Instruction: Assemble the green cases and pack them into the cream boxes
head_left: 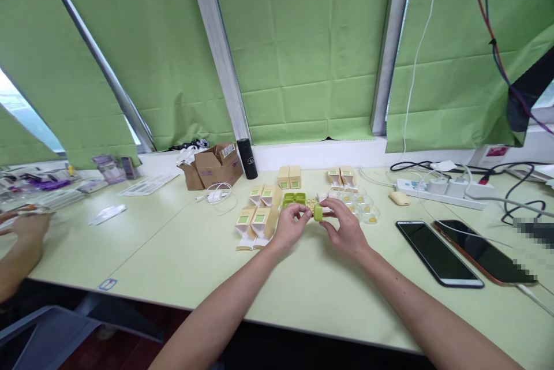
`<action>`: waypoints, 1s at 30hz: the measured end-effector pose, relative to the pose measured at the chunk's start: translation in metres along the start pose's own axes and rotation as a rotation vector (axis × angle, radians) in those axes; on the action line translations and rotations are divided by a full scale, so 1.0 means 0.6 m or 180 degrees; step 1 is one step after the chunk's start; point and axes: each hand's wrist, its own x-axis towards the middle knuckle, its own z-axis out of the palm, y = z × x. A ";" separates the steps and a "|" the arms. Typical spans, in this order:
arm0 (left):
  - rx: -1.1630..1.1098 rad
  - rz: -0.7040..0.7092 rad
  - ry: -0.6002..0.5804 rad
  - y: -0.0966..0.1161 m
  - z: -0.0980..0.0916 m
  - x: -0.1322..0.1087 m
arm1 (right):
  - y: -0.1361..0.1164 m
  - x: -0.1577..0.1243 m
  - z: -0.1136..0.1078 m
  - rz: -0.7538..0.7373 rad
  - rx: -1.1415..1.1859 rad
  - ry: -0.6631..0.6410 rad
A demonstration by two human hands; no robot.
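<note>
My right hand [346, 227] holds a small green case [318, 213] upright between thumb and fingers. Close beside it, my left hand [293, 223] is pinched at the case's left side; whatever is between its fingertips is too small to make out. Behind my hands sit green open cases [294, 199] and a small pale yellow piece [310, 203]. Clear round plastic cups with yellow centres [366, 208] lie to the right. Several kraft boxes with green labels [261, 219] stand open to the left of my hands.
Farther back are closed kraft boxes [289, 177], two open boxes [341, 178], a cardboard carton [219, 165] and a black bottle [247, 159]. Two phones [439, 254] [485, 251] and a power strip [441, 192] with cables lie right. Another person's hand [32, 228] is at the far left.
</note>
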 end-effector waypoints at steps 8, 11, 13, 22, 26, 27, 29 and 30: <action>-0.0090 -0.0019 0.0020 0.003 -0.001 0.000 | -0.003 0.001 0.000 0.0018 0.0036 0.0018; -0.0113 -0.0040 0.0034 0.003 0.000 0.000 | -0.003 0.001 -0.001 0.0016 0.0026 0.0033; -0.0137 -0.0066 0.0043 0.002 0.001 0.000 | -0.002 0.001 -0.001 0.0021 0.0032 0.0032; -0.0247 -0.0179 0.0001 0.005 -0.001 -0.001 | -0.001 0.001 -0.002 0.0032 0.0057 0.0020; -0.0326 -0.0238 -0.0013 0.007 -0.002 -0.001 | -0.001 0.001 -0.002 0.0047 0.0054 0.0030; -0.0339 -0.0245 -0.0026 0.008 -0.002 -0.001 | -0.001 0.001 -0.002 0.0043 0.0055 0.0035; -0.0360 -0.0251 -0.0044 0.009 -0.003 -0.001 | -0.001 0.001 -0.002 0.0033 0.0068 0.0035; -0.0369 -0.0252 -0.0047 0.009 -0.003 -0.001 | -0.001 0.001 -0.002 0.0031 0.0075 0.0036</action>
